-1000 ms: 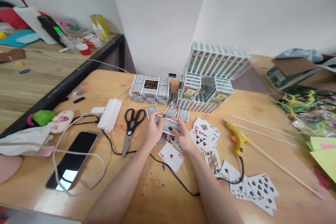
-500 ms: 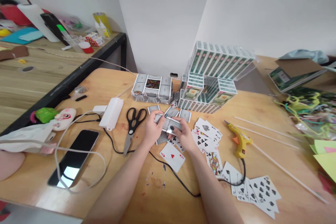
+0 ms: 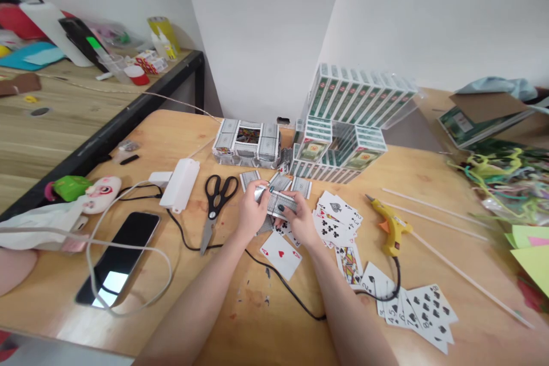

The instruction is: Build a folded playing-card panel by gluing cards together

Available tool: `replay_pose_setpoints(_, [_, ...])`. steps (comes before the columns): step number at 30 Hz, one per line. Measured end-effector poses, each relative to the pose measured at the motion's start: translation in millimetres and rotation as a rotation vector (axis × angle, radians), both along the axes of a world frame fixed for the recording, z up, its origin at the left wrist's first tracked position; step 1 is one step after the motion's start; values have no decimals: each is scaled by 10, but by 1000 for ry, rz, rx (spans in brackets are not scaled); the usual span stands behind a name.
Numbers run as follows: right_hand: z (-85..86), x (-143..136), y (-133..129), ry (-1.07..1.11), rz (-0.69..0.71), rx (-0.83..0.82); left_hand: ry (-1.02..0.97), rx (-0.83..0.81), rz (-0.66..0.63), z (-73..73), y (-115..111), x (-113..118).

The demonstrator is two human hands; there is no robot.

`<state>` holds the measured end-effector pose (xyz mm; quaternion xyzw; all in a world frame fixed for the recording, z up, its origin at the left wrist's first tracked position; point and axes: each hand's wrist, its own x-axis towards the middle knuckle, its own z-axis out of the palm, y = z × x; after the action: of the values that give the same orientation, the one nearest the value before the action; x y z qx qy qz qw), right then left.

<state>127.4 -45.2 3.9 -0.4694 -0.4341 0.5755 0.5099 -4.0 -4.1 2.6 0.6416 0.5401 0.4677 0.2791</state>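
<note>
Left hand, head view: the left hand [image 3: 253, 209] pinches the near-left end of a card piece [image 3: 281, 203], thumb on top, the other fingers mostly hidden beneath.
Right hand: the right hand [image 3: 303, 222] grasps the opposite end, dark-nailed thumb pressed on the patterned face; gripping from 2 sides probably stops the thin piece from twisting or springing open.
Card piece: between the 2 hands, patterned back upward, above loose cards; whether it is 1 card or several, I cannot tell.
Ace of hearts: the ace of hearts [image 3: 281, 254] lies face up just nearer the body, between the 2 forearms, within easy reach.
Glue gun: the glue gun [image 3: 391, 230] lies on its side right of the hands, a white stick in its rear; its nozzle points away from the body, perhaps for safety.
Scissors: the scissors [image 3: 211, 215] rest left of the left hand, handles away from the body, blades closed.
Card-covered block: the card-covered block [image 3: 269, 146] sits behind the hands, seemingly set back to free working room.
Card boxes: the card boxes [image 3: 371, 154] stand stacked beside it, apparently out of the way.
</note>
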Motion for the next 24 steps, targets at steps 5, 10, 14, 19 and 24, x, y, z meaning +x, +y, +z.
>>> replay_pose_setpoints(5, [6,11,5,0,30,17,33,-8,-22,-12,0,0])
replay_pose_setpoints(10, [14,36,17,-2,45,17,54,56,-74,-60,40,-34])
replay_pose_setpoints(14, [45,29,8,32,50,22,48,53,-95,-87,61,-74])
replay_pose_setpoints(19, [50,-2,5,99,-27,-4,-127,3,-103,-71,69,-107])
replay_pose_setpoints(24, [-32,58,24,-2,-244,61,-449,-150,-75,-9,123,-149])
